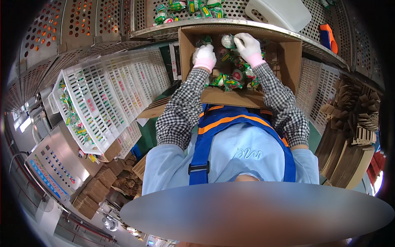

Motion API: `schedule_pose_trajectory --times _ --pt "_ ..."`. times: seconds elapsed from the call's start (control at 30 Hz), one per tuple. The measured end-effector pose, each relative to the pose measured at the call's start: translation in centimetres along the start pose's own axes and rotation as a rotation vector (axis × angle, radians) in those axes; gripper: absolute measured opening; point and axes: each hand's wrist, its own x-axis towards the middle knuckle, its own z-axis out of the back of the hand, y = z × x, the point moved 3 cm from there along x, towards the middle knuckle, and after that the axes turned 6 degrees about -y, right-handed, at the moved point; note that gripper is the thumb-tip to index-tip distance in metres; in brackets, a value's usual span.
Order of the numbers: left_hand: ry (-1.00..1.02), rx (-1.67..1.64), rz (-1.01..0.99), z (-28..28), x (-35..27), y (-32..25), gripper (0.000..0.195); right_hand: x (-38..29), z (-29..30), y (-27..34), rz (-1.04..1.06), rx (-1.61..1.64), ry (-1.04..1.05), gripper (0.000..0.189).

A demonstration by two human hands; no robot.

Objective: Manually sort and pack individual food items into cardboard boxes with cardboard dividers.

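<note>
My left hand [204, 56], in a white glove with a pink cuff, is closed at a green-and-clear plastic packet [206, 40] inside an open cardboard box [240, 98]. Its fingertips are partly hidden by the hand. My right hand [248, 47], gloved the same way, grips a round, pale item in a clear wrapper [228, 41] near the box's far wall. Below the hands, several wrapped packets [232, 84] with green and yellow printing lie in the box, mostly along its near side. Forearms and sleeves cover some of the contents.
Beyond the box runs a perforated metal table [236, 9] with more packets [193, 6], a white plastic scoop-like container [279, 14] and an orange-and-blue tape dispenser [329, 38]. White slatted crates [101, 102] stand at left. Flattened cardboard [339, 151] is stacked at right.
</note>
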Motion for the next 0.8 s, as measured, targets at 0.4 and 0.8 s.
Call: schedule_pose_trajectory --times 0.4,0.8 --pt "0.724 0.217 -0.365 -4.5 -5.3 -3.9 0.079 -10.3 -1.2 0.5 0.392 -0.577 0.942 0.044" --pt "0.591 0.044 -0.378 -4.1 -1.3 0.0 0.052 -6.6 2.3 -2.3 -0.542 0.676 0.499 0.06"
